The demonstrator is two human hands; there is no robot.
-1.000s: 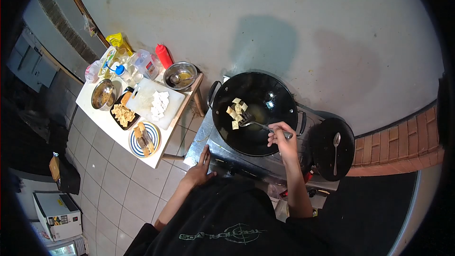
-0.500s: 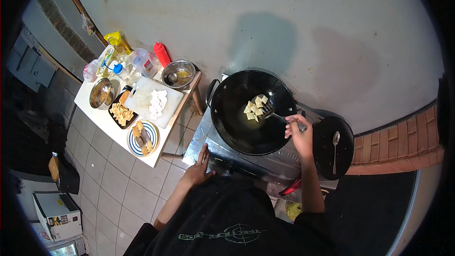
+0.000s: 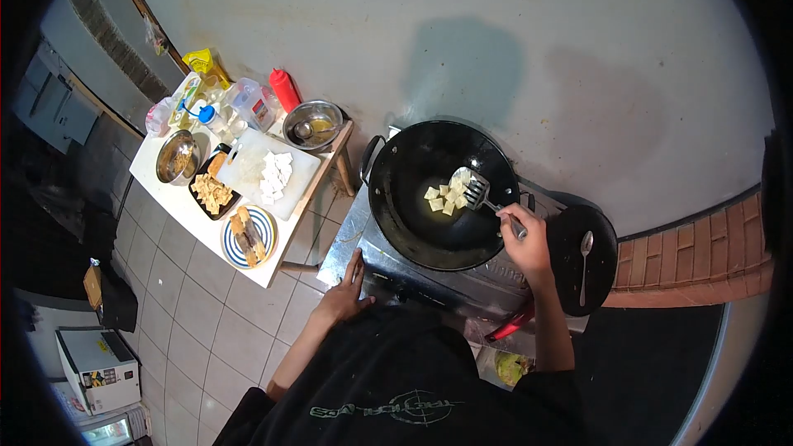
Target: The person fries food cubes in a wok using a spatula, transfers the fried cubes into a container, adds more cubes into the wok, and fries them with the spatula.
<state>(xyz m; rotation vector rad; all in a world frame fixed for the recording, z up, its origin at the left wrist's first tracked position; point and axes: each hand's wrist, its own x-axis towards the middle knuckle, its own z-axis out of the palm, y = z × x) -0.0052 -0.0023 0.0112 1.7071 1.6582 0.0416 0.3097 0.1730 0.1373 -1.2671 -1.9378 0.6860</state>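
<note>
A black wok (image 3: 413, 235) sits on the metal stove (image 3: 355, 235). Pale, cut pieces of food (image 3: 444, 200) lie in a little oil at its middle. My right hand (image 3: 524, 239) is closed around the handle of a slotted spatula (image 3: 477, 191), whose blade is among the pieces on their right side. My left hand (image 3: 344, 297) rests on the front left edge of the stove with its fingers stretched out, holding nothing.
On the left table (image 3: 173, 211) stand a cutting board (image 3: 239, 167) with white cut pieces (image 3: 275, 177), a striped plate (image 3: 270, 235), a black tray of food (image 3: 211, 192), steel bowls (image 3: 312, 139) and a red squeeze bottle (image 3: 284, 89). A spoon (image 3: 585, 268) lies on a black round surface at right.
The spatula blade has turned so its slotted face shows more, and it has shifted slightly right and up among the pieces. My left hand has stayed in place.
</note>
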